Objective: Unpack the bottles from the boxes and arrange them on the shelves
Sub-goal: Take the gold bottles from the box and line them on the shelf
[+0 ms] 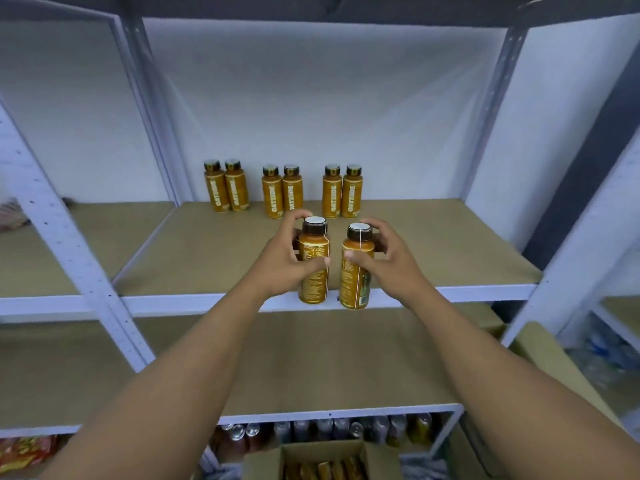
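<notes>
My left hand [284, 258] grips an orange bottle [314, 278] with a dark cap, upright over the front edge of the upper shelf [207, 251]. My right hand [384, 259] grips a second orange bottle [354, 285] just to its right. Several matching bottles [284, 192] stand in pairs along the back of that shelf. An open cardboard box [325, 459] with more bottles inside sits below, at the bottom edge of the view.
White metal uprights [62, 230] frame the shelf bay on both sides. The shelf below [311, 358] is bare board. Cans [329, 429] line the lowest shelf. Red packets [24, 452] lie at lower left, and a cardboard box [540, 348] stands at right.
</notes>
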Demonstrator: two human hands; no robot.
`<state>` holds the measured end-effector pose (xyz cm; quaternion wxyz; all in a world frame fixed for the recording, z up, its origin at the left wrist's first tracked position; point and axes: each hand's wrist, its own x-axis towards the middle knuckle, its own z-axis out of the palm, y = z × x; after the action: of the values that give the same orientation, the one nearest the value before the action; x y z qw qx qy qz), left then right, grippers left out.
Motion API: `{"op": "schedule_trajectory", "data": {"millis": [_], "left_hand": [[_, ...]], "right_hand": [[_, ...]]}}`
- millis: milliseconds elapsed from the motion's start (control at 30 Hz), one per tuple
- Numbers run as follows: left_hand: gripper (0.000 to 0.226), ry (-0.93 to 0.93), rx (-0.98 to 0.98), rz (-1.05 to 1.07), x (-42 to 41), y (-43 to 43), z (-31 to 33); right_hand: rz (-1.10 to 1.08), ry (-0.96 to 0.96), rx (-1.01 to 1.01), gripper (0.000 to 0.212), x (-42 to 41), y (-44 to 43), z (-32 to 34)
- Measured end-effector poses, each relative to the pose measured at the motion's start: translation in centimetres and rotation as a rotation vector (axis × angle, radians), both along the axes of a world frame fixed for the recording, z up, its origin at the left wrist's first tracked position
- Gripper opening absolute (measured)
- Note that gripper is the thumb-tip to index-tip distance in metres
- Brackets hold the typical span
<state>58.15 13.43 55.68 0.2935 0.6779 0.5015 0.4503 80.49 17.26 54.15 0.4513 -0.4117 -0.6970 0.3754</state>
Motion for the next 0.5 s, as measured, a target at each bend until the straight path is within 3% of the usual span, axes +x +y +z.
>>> {"op": "schedule_trajectory", "data": {"millis": [500], "left_hand": [[0.077,0.05,0.026,-0.144,-0.5,8.6,2.0]], "right_hand": [[-0.159,0.025,0.064,0.061,-1.1,6.1,1.8]]}}
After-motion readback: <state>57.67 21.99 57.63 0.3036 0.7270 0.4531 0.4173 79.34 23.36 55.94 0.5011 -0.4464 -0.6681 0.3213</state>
